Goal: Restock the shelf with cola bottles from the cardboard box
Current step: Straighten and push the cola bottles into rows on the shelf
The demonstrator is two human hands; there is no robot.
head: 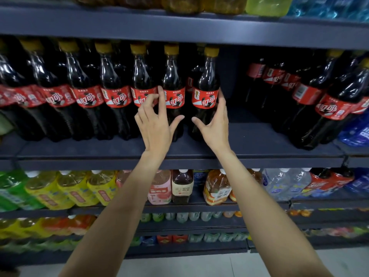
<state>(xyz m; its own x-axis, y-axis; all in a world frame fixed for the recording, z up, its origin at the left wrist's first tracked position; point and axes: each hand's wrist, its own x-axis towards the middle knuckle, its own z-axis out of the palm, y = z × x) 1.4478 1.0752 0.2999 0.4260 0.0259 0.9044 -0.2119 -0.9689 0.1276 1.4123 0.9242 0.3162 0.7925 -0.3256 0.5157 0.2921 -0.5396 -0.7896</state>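
Setting: a shop shelf (249, 144) of dark metal, cola bottles standing along it; the cardboard box is not in view.
Left hand: the left hand (154, 124) reaches up in front of the sixth cola bottle (173, 92) of the front row, fingers spread and lightly bent, thumb stretched out to the right across the bottle's lower body. Its fingertips lie at the left edge of that bottle's red label; whether they press it or only brush it I cannot tell. It has nothing enclosed.
Right hand: the right hand (214, 124) is spread wide at the end bottle (206, 92), fingers up along the bottle's right side by the label, thumb pointing left across its lower front. It looks like a steadying touch, not a closed hold.
Task's thing: both bottles stand upright, long axis vertical, near the front edge of the shelf around its middle, just beside each other with a narrow dark gap between.
Key relation: each bottle sits straight ahead of and slightly above its hand; the end bottle is nearer the right hand.
Open space: bare shelf runs rightward from the end bottle to a leaning cluster of cola (311, 96) towards the right end.
Likely step: squaring the two newest bottles into the row.
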